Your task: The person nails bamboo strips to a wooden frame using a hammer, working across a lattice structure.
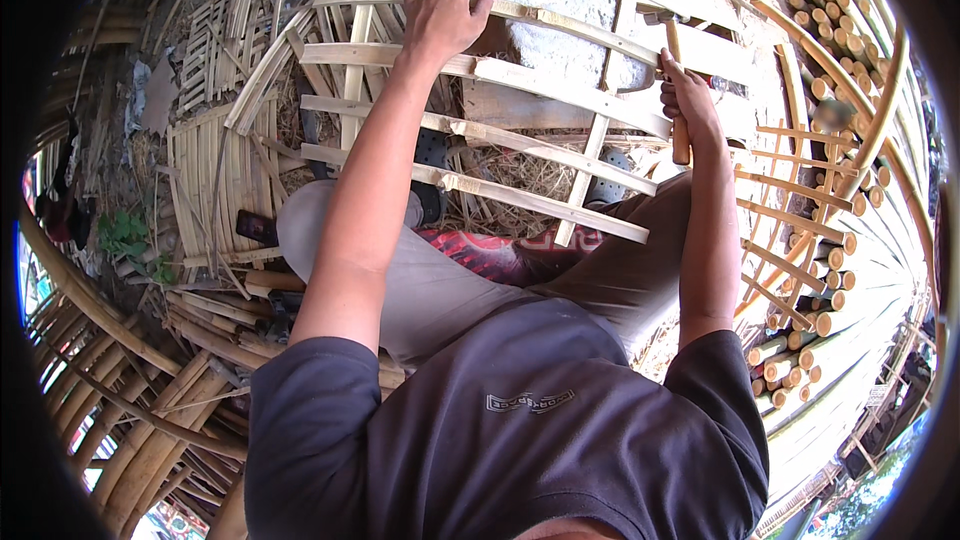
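Observation:
A lattice of pale split-bamboo slats [555, 86] lies in front of me, with long crosswise slats over two lengthwise strips. My left hand [446, 20] grips one of its far slats near the left strip, thumb and fingers spread along it. In my closed right hand [690, 100] is a hammer [681, 145], held by its wooden handle. Its metal head points away from me, over the right part of the lattice. Beneath the far part of the lattice sits a whitish stone block [565, 15], partly covered by slats.
Cut bamboo poles [835, 20] are stacked on the right, beside another slatted frame [790, 200]. More slatted panels [222, 175] lie on the left, near a dark phone [257, 227]. My feet in dark clogs [607, 180] rest under the lattice's near side.

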The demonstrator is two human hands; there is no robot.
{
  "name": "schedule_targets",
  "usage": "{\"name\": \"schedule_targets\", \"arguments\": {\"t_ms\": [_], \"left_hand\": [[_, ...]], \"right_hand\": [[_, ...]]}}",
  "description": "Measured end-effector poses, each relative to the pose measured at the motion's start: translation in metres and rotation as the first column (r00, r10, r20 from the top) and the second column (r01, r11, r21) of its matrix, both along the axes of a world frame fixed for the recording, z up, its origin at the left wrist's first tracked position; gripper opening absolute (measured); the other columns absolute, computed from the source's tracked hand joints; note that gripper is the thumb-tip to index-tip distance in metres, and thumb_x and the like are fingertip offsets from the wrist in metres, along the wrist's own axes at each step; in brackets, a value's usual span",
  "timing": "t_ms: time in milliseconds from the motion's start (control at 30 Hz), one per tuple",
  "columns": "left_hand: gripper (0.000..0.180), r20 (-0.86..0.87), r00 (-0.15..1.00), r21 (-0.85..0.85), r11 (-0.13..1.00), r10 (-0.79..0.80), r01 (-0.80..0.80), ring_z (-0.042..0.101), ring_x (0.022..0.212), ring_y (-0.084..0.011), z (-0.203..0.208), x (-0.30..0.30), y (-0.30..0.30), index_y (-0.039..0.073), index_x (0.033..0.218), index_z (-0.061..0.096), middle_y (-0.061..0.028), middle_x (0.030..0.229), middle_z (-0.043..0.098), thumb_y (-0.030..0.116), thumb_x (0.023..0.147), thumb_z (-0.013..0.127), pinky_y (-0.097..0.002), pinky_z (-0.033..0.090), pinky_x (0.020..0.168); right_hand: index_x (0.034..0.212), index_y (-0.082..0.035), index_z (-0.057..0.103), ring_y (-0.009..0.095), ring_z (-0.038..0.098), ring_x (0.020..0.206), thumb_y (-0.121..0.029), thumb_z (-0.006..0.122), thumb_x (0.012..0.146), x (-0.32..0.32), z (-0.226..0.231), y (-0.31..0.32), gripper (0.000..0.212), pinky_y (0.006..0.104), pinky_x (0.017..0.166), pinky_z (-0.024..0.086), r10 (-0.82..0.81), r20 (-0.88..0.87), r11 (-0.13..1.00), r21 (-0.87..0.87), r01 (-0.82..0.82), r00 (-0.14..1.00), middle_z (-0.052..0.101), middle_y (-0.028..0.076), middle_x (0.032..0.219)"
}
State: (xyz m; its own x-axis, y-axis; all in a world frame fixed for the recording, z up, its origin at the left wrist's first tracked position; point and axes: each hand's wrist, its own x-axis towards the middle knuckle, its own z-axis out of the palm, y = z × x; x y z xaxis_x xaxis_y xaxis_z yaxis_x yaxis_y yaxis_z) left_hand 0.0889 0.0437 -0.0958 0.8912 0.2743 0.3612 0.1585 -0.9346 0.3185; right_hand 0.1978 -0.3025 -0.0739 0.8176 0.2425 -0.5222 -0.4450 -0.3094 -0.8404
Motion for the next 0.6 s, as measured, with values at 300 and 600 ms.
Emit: {"name": "schedule_targets", "arguments": {"t_ms": [300,600], "left_hand": [[0.037,0.025,1.000,0.019,1.000,-0.011,0.010,0.069,0.090,-0.0319,-0.0010,-0.0015,0.0034,0.010,0.096,0.073,-0.0159,0.086,0.073,0.042,0.095,0.055,-0.0567,0.031,0.101],[0.037,-0.028,0.999,-0.005,1.000,-0.024,0.023,0.069,0.088,-0.0316,0.0000,0.0004,0.0041,0.011,0.098,0.074,-0.0163,0.082,0.072,0.042,0.095,0.055,-0.0564,0.031,0.101]], "right_hand": [[0.089,-0.009,0.059,0.002,0.034,0.052,-0.044,0.069,0.093,-0.0028,-0.0003,0.0038,0.036,0.0207,0.046,0.028,-0.007,0.022,1.000,-0.023,0.007,1.000,0.037,-0.008,0.066],[0.088,-0.007,0.056,0.003,0.038,0.055,-0.041,0.070,0.092,0.0013,-0.0043,-0.0014,0.037,0.0217,0.047,0.031,0.020,0.012,1.000,-0.001,-0.020,1.000,0.042,-0.007,0.067]]}}
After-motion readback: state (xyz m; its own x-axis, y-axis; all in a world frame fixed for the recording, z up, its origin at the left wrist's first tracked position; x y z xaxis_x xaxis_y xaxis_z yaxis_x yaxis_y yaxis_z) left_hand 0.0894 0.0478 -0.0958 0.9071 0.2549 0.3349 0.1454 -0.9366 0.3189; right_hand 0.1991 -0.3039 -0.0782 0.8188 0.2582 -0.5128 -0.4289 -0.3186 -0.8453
